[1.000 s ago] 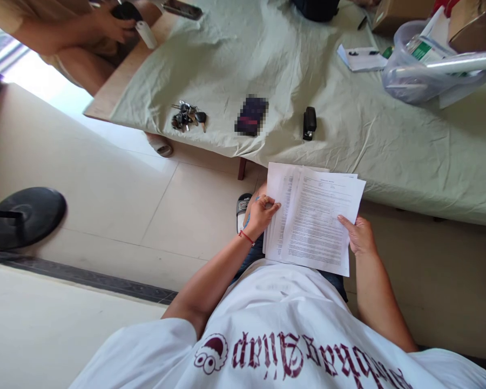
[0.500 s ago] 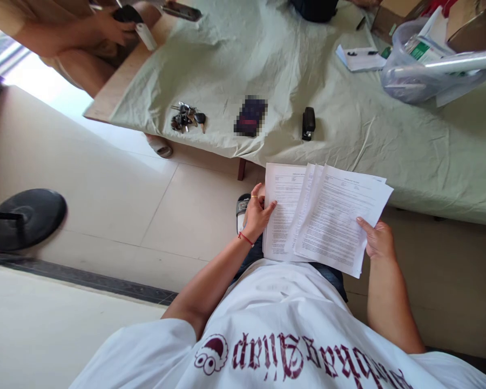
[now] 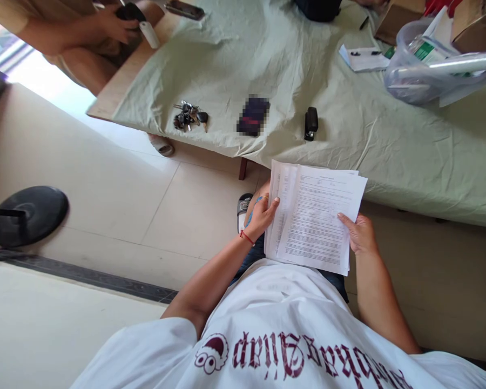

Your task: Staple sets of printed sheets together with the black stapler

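directly ahead of the bare left grip [image 3: 263, 217] and bare right grip [image 3: 361, 235] runs the front edge of a bench [image 3: 425, 146] draped in wrinkled pale green cloth. glossy beige floor tiles [image 3: 154, 202] open out left of the left grip. between both grips lies a slightly fanned stack of white printed paper sheets [image 3: 316, 224]: the left one clasps its left edge, thumb on top; the right one pinches its right edge. ahead of them, on the bench, sit a small black stapler [image 3: 311, 122] and, farther left, a bunch of black-headed keys [image 3: 189, 116].
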Tool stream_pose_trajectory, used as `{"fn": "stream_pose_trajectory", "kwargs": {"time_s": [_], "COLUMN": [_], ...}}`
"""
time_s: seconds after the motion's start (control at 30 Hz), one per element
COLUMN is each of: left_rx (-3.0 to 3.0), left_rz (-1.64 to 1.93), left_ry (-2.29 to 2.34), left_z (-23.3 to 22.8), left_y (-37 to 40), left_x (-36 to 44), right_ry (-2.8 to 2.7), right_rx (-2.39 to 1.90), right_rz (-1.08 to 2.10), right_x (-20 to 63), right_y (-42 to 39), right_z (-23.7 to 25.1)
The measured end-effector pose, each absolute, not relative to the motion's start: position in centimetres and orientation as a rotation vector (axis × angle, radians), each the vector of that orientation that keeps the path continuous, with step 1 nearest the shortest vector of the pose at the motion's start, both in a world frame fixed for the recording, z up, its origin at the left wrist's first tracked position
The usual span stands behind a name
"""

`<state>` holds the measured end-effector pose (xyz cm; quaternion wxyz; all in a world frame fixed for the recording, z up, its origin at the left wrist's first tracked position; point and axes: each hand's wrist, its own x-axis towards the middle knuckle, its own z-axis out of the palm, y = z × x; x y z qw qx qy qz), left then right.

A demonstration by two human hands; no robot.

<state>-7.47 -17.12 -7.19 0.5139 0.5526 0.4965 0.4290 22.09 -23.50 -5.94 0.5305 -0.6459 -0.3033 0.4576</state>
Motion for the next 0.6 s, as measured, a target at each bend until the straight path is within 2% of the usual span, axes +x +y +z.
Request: {"fn": "stream_pose_trajectory", "kwargs": {"time_s": [0.17, 0.3, 0.6], "left_rx": [1.427, 1.33, 1.137], "left_rz": [1.011, 1.056, 1.069], "left_ry": [1.169, 1.133, 1.088], "left_z": [-7.0, -8.0, -8.3], "left_y": [-17.2, -17.0, -17.2], "left_x": [-7.5, -7.6, -7.7], "right_ry": [-0.81, -0.878, -0.82], "right_rx": [-1.571, -1.677, -1.682], "right_rz": [1.06, 0.891, 0.827], "right_x": [21.3, 22.3, 24.1], "right_y": [-23.2, -23.3, -23.9], "right_z": [-6.1, -6.5, -6.1]}}
